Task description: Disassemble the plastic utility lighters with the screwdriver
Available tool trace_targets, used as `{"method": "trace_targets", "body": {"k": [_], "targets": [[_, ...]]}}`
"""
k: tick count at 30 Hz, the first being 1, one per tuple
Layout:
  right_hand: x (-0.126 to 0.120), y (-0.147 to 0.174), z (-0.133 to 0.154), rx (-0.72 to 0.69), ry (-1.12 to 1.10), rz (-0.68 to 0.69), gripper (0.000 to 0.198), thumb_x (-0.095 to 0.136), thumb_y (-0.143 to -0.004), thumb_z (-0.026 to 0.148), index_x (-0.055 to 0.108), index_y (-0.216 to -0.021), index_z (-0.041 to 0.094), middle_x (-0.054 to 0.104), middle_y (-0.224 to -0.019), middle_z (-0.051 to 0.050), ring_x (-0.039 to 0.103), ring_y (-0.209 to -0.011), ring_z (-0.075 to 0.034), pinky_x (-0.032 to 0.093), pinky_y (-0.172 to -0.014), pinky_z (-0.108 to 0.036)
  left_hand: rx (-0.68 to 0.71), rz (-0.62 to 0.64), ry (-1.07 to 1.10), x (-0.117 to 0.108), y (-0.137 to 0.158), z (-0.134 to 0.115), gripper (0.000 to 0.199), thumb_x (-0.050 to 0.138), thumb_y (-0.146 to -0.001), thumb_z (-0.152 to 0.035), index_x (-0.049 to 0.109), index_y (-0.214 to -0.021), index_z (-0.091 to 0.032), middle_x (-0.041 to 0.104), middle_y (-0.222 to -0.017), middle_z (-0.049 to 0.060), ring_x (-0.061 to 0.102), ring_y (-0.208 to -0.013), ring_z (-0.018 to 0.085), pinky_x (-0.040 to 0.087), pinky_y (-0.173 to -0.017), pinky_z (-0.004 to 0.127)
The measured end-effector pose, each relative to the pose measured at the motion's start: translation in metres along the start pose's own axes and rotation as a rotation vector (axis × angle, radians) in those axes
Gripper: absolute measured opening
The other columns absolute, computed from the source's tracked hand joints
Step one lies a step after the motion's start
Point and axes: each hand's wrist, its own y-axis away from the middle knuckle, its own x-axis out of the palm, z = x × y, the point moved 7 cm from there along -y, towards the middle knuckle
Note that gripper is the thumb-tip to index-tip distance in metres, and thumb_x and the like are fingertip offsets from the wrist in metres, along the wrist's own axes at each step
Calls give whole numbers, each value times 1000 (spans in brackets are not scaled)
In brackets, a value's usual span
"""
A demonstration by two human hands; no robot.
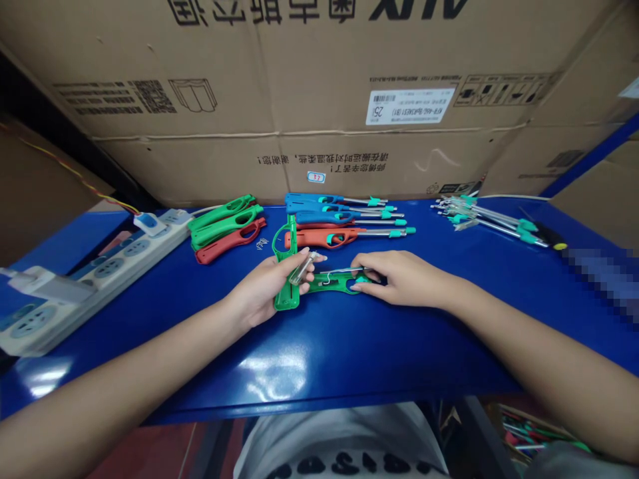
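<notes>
My left hand (262, 289) is closed around one half of a green lighter casing (287, 297), which stands upright with its hollow side towards me. Against it the same fingers hold a small clear fuel tank (302, 269). My right hand (392, 276) pinches the parts at the right end of another green casing half (342, 284), lying on the table. A metal tube (342, 271), a white wire and a teal trigger sit along that half. The right fingertips hide part of the trigger and tube.
Behind my hands lie blue lighters (319, 217) and an orange lighter (319, 237). Green casings (227, 229), a red casing (227, 247) and small screws (261, 244) are left of them. Metal tube assemblies (492, 216) and a screwdriver (546, 234) lie right; a power strip (144, 256) runs left.
</notes>
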Motion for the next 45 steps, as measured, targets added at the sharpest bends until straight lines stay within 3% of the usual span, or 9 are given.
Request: {"method": "trace_targets", "body": {"k": [6, 11, 16, 22, 25, 29, 34, 39, 45], "targets": [[-5, -2, 0, -93, -144, -125, 15, 56, -100, 33, 63, -95, 20, 64, -82, 1, 57, -72, -12, 38, -67, -25, 84, 31, -47, -3, 1, -5, 24, 82, -82, -33, 77, -87, -10, 64, -69, 3, 45, -43, 3, 30, -36, 14], [-15, -1, 1, -160, -327, -289, 16, 58, -99, 33, 62, -93, 19, 60, -80, 1, 52, -68, -11, 39, -64, -23, 120, 101, -57, 2, 2, -5, 31, 84, -78, -39, 76, -86, -11, 56, -60, -2, 45, -46, 4, 32, -40, 14], [-24, -1, 2, -219, -344, -409, 18, 61, -97, 34, 61, -87, 19, 56, -91, -3, 52, -82, -15, 42, -74, -28, 140, 131, -84, 5, 4, -3, 31, 81, -81, -40, 72, -90, -12, 55, -61, -3, 47, -47, 5, 34, -42, 13], [-6, -5, -4, 13, -644, -208, 28, 59, -96, 47, 57, -90, 20, 65, -77, -2, 59, -69, -16, 45, -66, -29, 139, 141, -66, 10, 5, 2, 39, 87, -72, -44, 64, -82, -14, 53, -63, -5, 47, -48, 4, 32, -43, 13], [-5, -5, -1, 35, -717, -199, 27, 57, -97, 47, 55, -92, 20, 59, -74, 1, 57, -67, -14, 45, -65, -28, 163, 154, -77, 12, 5, 3, 42, 88, -72, -46, 61, -80, -15, 52, -61, -6, 46, -48, 4, 31, -43, 13], [-9, -4, 2, 41, -645, -191, 29, 47, -101, 46, 57, -95, 19, 50, -75, 3, 45, -64, -12, 39, -62, -27, 241, 162, -140, 15, 7, 1, 42, 83, -77, -51, 61, -79, -14, 52, -58, -5, 45, -47, 5, 30, -44, 15], [-17, -5, -2, 54, -533, -230, 36, 40, -102, 44, 56, -80, 20, 47, -70, 3, 40, -62, -12, 34, -63, -27, 359, 125, -237, 16, 10, -4, 41, 76, -83, -53, 63, -79, -14, 52, -55, -5, 45, -46, 6, 32, -46, 18], [-21, -3, -5, 63, -450, -313, 39, 35, -104, 44, 54, -79, 20, 48, -69, 2, 42, -62, -13, 35, -64, -28, 432, 77, -281, 16, 17, -10, 37, 72, -87, -52, 66, -81, -15, 53, -54, -5, 45, -46, 7, 33, -47, 20], [-11, 1, 12, 51, -320, -206, 30, 34, -104, 37, 56, -92, 20, 59, -78, 0, 52, -68, -14, 36, -66, -27, 453, 114, -307, 24, 24, -7, 36, 74, -85, -51, 68, -87, -16, 51, -50, -6, 41, -45, 8, 31, -47, 21]]}}
